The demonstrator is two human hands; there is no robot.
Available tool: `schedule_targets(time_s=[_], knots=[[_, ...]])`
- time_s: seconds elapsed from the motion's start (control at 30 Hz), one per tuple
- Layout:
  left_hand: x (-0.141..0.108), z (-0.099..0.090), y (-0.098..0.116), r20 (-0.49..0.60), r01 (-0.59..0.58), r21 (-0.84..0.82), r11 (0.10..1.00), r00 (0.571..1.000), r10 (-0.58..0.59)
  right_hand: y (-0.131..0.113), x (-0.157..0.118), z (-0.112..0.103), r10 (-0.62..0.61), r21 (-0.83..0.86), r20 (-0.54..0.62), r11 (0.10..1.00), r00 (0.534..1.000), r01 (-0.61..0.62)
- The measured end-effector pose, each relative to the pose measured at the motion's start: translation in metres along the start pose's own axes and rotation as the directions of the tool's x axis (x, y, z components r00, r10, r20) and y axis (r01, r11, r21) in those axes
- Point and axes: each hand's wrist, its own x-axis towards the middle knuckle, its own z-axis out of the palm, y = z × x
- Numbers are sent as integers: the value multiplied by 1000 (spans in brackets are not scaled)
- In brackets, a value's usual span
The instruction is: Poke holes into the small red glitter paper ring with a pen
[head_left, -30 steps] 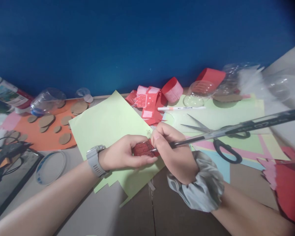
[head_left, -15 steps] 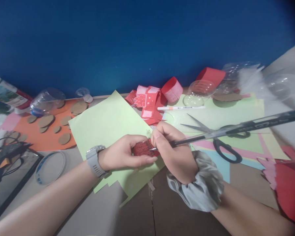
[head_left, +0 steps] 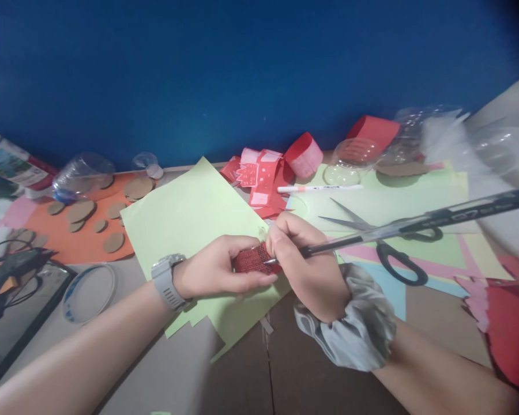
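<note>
My left hand, with a grey watch on its wrist, is closed on a small red piece covered in dark marks. In my right hand is a long black pen, held with its tip touching or very near the marked piece. The fingers of that hand hide the piece's right end. A pale scrunchie circles the right wrist. Beneath both hands lies a light green paper sheet, its lower edge cut in steps.
Black-handled scissors lie at right on coloured papers, below a white marker. Red paper shapes and clear plastic cups stand at the back. At left are cardboard discs, a tape roll and a glue gun.
Hardly anything differs. The view has shifted very slightly, while both hands keep the same hold on the red piece and the pen.
</note>
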Motion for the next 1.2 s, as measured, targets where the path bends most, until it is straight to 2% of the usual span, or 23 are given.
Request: schedule_targets(time_s=[0.53, 1.2], knots=[[0, 0, 1, -4, -8, 10, 1000, 1000, 8, 0, 1, 0, 2, -44, 0, 999, 1000, -2], [0, -1, 1, 4, -14, -14, 1000, 1000, 14, -1, 3, 2, 6, -22, -22, 1000, 1000, -7]])
